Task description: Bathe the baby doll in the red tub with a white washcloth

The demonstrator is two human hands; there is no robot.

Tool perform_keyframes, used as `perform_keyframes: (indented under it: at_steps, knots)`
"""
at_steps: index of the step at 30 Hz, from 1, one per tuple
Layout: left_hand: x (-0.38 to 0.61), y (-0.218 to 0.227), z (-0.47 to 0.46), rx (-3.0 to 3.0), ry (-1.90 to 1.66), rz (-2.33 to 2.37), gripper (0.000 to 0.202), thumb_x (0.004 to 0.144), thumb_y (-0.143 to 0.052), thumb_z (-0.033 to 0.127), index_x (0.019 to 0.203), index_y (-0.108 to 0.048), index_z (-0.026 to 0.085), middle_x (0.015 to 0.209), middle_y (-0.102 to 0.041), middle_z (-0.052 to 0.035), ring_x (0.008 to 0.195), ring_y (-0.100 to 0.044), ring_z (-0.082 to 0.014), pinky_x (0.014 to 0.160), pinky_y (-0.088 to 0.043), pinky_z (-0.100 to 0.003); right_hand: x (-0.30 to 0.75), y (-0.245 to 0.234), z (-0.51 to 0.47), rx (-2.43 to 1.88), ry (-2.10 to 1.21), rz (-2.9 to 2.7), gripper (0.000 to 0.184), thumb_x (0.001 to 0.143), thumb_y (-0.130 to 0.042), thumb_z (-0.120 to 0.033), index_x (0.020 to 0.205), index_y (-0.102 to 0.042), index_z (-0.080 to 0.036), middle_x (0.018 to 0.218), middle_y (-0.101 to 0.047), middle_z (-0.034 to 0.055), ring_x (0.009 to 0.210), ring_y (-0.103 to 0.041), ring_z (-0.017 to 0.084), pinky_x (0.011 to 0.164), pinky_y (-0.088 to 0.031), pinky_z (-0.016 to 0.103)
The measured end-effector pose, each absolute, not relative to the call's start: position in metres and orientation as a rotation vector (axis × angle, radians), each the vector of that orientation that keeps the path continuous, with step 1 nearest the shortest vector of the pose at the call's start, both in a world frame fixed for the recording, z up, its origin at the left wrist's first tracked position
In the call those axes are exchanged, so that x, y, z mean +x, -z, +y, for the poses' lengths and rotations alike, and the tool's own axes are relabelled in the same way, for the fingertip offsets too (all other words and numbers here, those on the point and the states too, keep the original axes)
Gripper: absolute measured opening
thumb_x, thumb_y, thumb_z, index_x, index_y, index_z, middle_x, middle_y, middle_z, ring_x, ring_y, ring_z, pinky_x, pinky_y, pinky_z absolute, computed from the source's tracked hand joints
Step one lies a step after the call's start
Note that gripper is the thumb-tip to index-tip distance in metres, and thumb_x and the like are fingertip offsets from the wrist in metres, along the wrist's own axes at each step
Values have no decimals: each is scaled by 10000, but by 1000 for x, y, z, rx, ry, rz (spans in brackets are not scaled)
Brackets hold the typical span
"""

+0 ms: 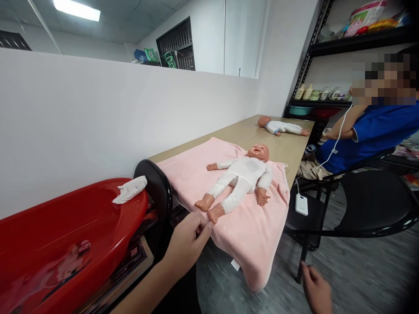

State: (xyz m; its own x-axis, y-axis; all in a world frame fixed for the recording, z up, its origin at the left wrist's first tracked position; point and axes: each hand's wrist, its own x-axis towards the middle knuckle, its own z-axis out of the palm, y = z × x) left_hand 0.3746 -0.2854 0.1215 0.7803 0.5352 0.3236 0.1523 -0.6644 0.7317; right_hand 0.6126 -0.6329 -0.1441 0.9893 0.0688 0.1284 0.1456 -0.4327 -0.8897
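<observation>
A baby doll (240, 174) in a white cloth suit lies on its back on a pink blanket (242, 235). Its head points away from me and its bare feet face me. At the doll's foot (216, 213), my left hand (190, 240) has its fingers curled together; whether they grip the toes or anything else I cannot tell. Low on the right, my right hand (317, 290) hangs over the floor, apart from the doll and blanket. Its fingers are curled, and nothing shows in them.
A red tub (131, 231) with a white cloth (131, 189) on its rim stands left. Another doll (284, 127) lies farther along the table (278, 146). A person in blue (376, 131) sits right, near black chairs (373, 203) and a white power bank (301, 205).
</observation>
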Motion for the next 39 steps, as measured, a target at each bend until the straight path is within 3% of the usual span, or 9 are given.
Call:
perform_keyframes:
  at_steps: [3, 8, 11, 14, 17, 23, 28, 32, 39]
  knots:
    - [406, -127, -271, 2663, -668, 518, 108, 1036, -570, 227, 997, -671, 215, 1177, -750, -102, 1178, -679, -291, 1040, -526, -438, 640, 77, -622, -1929, 470, -99, 534, 849, -698, -718, 594, -535, -277, 623, -541, 47, 609, -553, 251, 556, -463, 368]
    - [453, -128, -260, 2923, -230, 542, 246, 1054, -648, 239, 1279, -728, 182, 1686, -560, -183, 1580, -498, -351, 1266, -450, -541, 698, -29, -501, -1489, 601, -354, 506, 963, -690, -630, 693, -507, -244, 687, -448, -22, 666, -434, 167, 657, -414, 310]
    - [466, -132, -257, 2862, -43, 608, 394, 1029, -725, 378, 1364, -728, 172, 1776, -455, -198, 1631, -443, -379, 1275, -451, -564, 762, -72, -413, -1291, 472, -420, 311, 990, -661, -521, 898, -641, -225, 921, -628, 11, 896, -595, 184, 903, -504, 320]
    - [472, -138, -253, 2815, 43, 662, 472, 975, -767, 479, 1342, -751, 182, 1799, -418, -184, 1612, -458, -404, 1236, -490, -548, 831, -96, -350, -1240, 325, -436, 286, 1026, -621, -506, 1061, -664, -225, 1200, -697, 57, 1174, -639, 211, 1136, -480, 371]
    - [474, -146, -249, 2840, 149, 690, 493, 900, -800, 520, 1259, -781, 184, 1703, -509, -176, 1470, -577, -424, 1157, -542, -536, 879, -100, -319, -1326, 70, -482, 261, 1063, -604, -451, 997, -676, -209, 1229, -738, 93, 1232, -652, 240, 1211, -470, 401]
    - [481, -154, -246, 2807, 381, 753, 651, 810, -802, 605, 1311, -787, 189, 1436, -619, -174, 1251, -670, -429, 1060, -577, -558, 903, -77, -316, -1085, -750, -385, 693, 1164, -346, -676, 1303, -778, -151, 1316, -801, 192, 1183, -769, 331, 1169, -569, 516]
    - [490, -150, -251, 2841, 399, 778, 684, 793, -770, 609, 1327, -788, 182, 1447, -628, -210, 1327, -621, -456, 1098, -554, -571, 895, -77, -325, -924, -1021, -370, 861, 1105, -392, -801, 1436, -733, -83, 1340, -790, 268, 1177, -795, 395, 1143, -589, 588]
    - [493, -141, -249, 2866, 382, 755, 807, 779, -752, 669, 1410, -764, 167, 1465, -630, -237, 1360, -607, -468, 1109, -553, -585, 885, -87, -330, -797, -992, -322, 972, 1067, -359, -874, 1473, -697, -58, 1272, -802, 293, 1124, -815, 414, 1120, -602, 623]
    - [491, -134, -243, 2901, 306, 674, 880, 761, -746, 676, 1467, -746, 150, 1454, -645, -261, 1336, -630, -469, 1122, -541, -578, 870, -79, -335, -816, -752, -127, 909, 1128, -243, -759, 1527, -659, -56, 1325, -782, 313, 1208, -800, 407, 1191, -555, 600]
